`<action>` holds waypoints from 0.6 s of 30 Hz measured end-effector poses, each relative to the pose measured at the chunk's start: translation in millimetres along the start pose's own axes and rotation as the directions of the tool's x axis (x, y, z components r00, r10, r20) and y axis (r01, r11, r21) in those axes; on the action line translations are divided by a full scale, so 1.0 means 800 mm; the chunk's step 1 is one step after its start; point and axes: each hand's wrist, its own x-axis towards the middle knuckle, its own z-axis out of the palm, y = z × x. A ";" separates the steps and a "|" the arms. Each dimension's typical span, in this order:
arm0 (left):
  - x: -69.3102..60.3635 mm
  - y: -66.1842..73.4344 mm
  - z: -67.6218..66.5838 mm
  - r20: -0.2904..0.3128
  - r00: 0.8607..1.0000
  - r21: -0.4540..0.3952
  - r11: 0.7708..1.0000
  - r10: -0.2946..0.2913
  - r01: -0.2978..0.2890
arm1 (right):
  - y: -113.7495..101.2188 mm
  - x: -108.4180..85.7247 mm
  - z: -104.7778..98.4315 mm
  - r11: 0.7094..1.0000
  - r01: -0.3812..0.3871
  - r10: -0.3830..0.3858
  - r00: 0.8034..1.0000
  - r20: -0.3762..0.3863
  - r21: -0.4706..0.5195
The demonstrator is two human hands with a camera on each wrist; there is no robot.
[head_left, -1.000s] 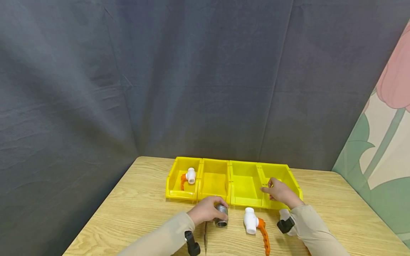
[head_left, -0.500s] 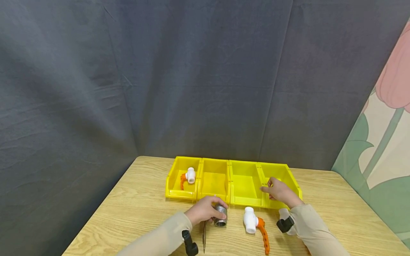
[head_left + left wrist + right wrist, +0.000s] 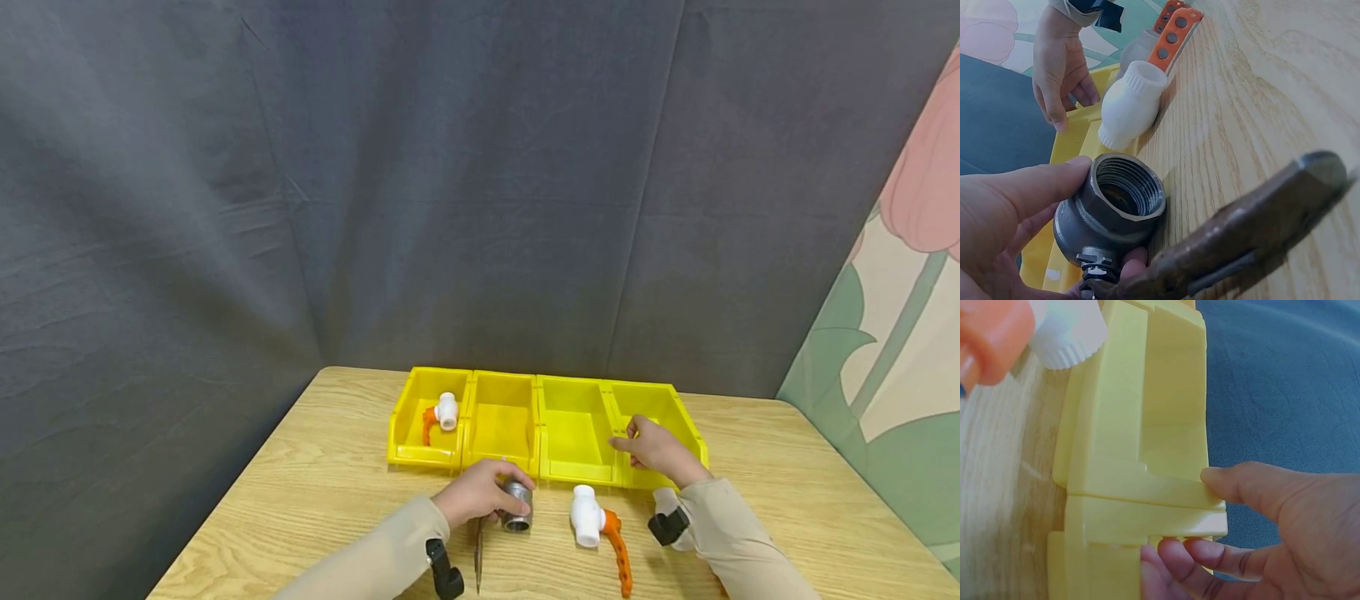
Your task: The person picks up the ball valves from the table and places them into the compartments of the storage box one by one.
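My left hand (image 3: 480,492) grips a grey metal ball valve (image 3: 517,508) at the table's front middle. The left wrist view shows its threaded mouth (image 3: 1129,187) and its long dark lever handle (image 3: 1241,231), with thumb and fingers around the body. My right hand (image 3: 660,450) is at the two rightmost yellow bins. In the right wrist view, its thumb and fingers pinch the adjoining walls of these yellow bins (image 3: 1141,509), thumb on one side and fingers on the other. A white ball valve (image 3: 587,517) with an orange handle (image 3: 618,554) lies between the hands.
Several yellow bins (image 3: 504,417) stand in a row. The leftmost bin holds a white valve (image 3: 447,412) with an orange handle. Another white valve (image 3: 665,502) lies partly hidden under my right wrist. A dark curtain (image 3: 480,208) hangs behind the wooden table (image 3: 300,492).
Between the first and second frames, my left hand and the metal valve shift very slightly left. My right hand stays at the bin walls.
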 end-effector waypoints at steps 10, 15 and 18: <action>0.004 -0.002 -0.008 0.043 0.999 -0.086 0.996 0.001 0.003 | -0.001 -0.001 0.000 1.000 0.004 -0.004 1.000 -0.007 -0.001; 0.007 0.006 -0.017 0.046 0.999 -0.152 0.988 0.002 0.005 | -0.002 -0.002 0.000 1.000 0.007 -0.007 1.000 -0.007 0.000; 0.009 0.015 -0.024 0.036 0.999 -0.156 0.988 0.007 -0.001 | -0.003 -0.001 -0.001 1.000 0.007 -0.007 1.000 -0.006 0.000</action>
